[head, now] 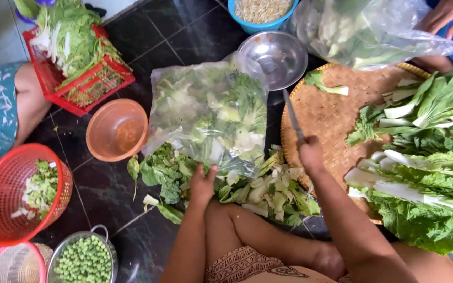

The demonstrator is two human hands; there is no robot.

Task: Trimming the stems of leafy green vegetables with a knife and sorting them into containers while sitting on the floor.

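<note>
We sit on the dark tile floor with our work spread within arm's reach. Our left hand (201, 184) presses down on the near edge of a clear bag (211, 112) stuffed with greens, fingers together and flat on the plastic rather than gripping it, which pins the bag in place over the scraps (260, 191) of cut stems and leaves heaped just in front of our knees. Our right hand (310, 154) is closed around the handle of a knife (292, 116), the blade pointing away from us across the rim of the woven tray (331, 112); holding it out there keeps the edge clear of the bag and of our other hand.

The tray serves as the working surface, with whole leafy greens (420, 173) stacked on its right side, stalks turned inward where the knife can reach them. A steel bowl (279, 55) stands beyond the bag. To the left sit an orange bowl (116, 130), a red basket (24, 194) with chopped pieces, a red crate (79, 63) of more leaves, and a colander of peas (84, 259). Another person's hand (449, 15) holds a second bag at the upper right.
</note>
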